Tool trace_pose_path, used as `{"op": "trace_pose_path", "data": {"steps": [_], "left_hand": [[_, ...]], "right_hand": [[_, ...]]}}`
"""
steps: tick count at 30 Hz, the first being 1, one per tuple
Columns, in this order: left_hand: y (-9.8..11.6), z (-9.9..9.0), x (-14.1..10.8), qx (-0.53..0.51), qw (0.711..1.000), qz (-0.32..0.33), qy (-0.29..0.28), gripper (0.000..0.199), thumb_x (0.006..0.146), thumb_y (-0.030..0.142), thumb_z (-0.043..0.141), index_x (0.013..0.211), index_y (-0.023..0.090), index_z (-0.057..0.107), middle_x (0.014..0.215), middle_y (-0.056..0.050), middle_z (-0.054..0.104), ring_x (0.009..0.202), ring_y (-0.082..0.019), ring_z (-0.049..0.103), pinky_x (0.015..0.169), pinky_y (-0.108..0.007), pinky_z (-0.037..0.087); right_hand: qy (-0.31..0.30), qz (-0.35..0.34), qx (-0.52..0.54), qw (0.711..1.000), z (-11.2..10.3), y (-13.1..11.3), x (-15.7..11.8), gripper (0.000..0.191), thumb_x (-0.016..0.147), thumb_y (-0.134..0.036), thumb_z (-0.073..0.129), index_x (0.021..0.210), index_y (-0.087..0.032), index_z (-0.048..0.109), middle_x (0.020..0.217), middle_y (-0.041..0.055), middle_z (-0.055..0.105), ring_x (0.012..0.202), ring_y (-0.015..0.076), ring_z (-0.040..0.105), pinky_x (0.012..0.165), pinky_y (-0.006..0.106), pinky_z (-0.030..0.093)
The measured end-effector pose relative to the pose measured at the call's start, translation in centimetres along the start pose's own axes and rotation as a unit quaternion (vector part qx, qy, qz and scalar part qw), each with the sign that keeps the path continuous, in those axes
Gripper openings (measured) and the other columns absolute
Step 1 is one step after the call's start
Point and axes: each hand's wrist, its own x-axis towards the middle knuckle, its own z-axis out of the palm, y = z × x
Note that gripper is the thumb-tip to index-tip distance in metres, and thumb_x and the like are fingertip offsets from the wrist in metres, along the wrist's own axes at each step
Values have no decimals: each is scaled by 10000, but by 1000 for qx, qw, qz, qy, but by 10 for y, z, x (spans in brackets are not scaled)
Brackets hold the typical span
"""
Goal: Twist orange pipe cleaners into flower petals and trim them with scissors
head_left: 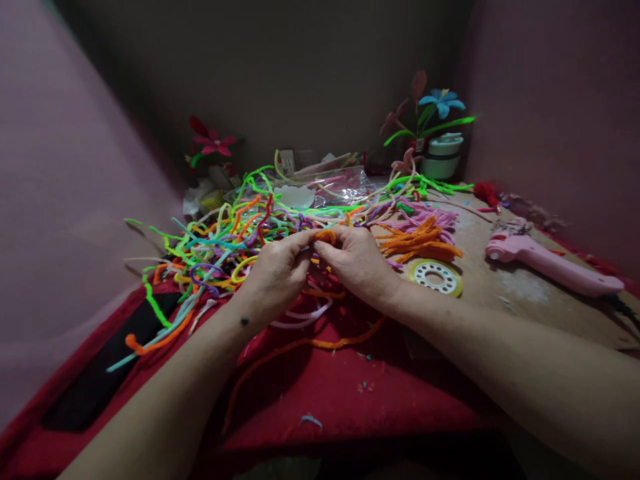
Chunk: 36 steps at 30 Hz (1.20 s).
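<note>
My left hand (284, 262) and my right hand (357, 259) meet in the middle of the view, fingertips pinched together. Between them is a coiled bit of orange pipe cleaner (326, 236), mostly covered by fingers and thumbs. A long orange pipe cleaner (300, 345) trails below the hands in a curve over the red cloth; whether it joins the held piece is hidden. Just right of my right hand lies a bundle of orange pipe cleaners (423, 240) on top of pink ones. Behind and left of my hands spreads a tangled heap of many-coloured pipe cleaners (220, 243).
A yellow tape roll (437, 277) and a pink glue gun (553, 260) lie on the board at right. Pipe-cleaner flowers, one blue (442, 103) by a pale pot (443, 157), one red (215, 142), stand at the back. A black flat object (107, 367) lies left on red cloth (390, 407).
</note>
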Motion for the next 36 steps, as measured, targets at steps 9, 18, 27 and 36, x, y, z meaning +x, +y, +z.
{"op": "trace_pose_path", "data": {"steps": [9, 18, 27, 36], "left_hand": [[1, -1, 0, 25, 1000, -10, -14, 377, 749, 111, 412, 1061, 140, 621, 759, -21, 645, 649, -130, 567, 607, -221, 440], [-1, -1, 0, -33, 999, -27, -20, 392, 731, 96, 395, 1046, 131, 626, 723, -16, 642, 595, -113, 565, 562, -202, 448], [-1, -1, 1, 10, 1000, -25, -17, 342, 745, 134, 403, 993, 133, 639, 729, -28, 650, 614, -122, 569, 563, -201, 442], [1, -3, 0, 37, 999, -15, -24, 333, 728, 103, 387, 951, 130, 632, 711, -18, 649, 606, -116, 569, 573, -197, 425]], "right_hand": [[-8, -1, 15, 1000, 1, 0, 0, 228, 761, -146, 487, 534, -150, 479, 510, -42, 439, 521, 77, 403, 516, 218, 305], [-9, -8, 33, 999, 1, 0, -1, 212, 761, -134, 492, 551, -140, 523, 523, -35, 501, 513, 74, 459, 531, 220, 339], [-7, -6, 23, 1000, 2, 1, -1, 220, 756, -147, 493, 537, -151, 493, 528, -39, 484, 513, 73, 435, 530, 226, 336], [-11, -5, 21, 1000, 1, 0, -1, 233, 753, -147, 486, 520, -154, 469, 500, -45, 448, 511, 75, 415, 522, 221, 308]]}}
